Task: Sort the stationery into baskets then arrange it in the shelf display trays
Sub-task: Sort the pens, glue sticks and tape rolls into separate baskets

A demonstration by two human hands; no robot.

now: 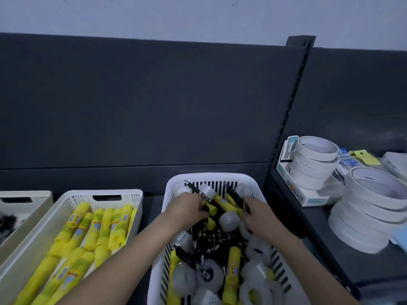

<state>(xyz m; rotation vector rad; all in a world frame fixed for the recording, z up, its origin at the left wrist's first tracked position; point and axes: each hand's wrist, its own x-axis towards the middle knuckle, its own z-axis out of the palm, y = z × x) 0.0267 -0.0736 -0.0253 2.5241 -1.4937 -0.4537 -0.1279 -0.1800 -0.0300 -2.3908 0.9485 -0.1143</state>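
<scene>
Dark grey shelf backing (154, 102) up top, and both my hands are down in the far end of the slotted white plastic mixed basket (220, 176). My left hand (187, 208) is curled round a smooth yellow glue stick (210, 209), and my right hand (257, 214), near it, is clamped on some skinny black pens (236, 195). The perforated glue-stick basket (66, 195) sits off to my left, closer to the left hand, with its tubes lying front-to-back, so I reckon this stick needs turning to match.

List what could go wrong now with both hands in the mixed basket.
Pens and glue sticks lie tangled between the left hand and right hand, so one grab may lift mixed kinds. Pen tips stick out and could prick fingers. Tape rolls heaped near the rim of the white basket might roll out.
</scene>
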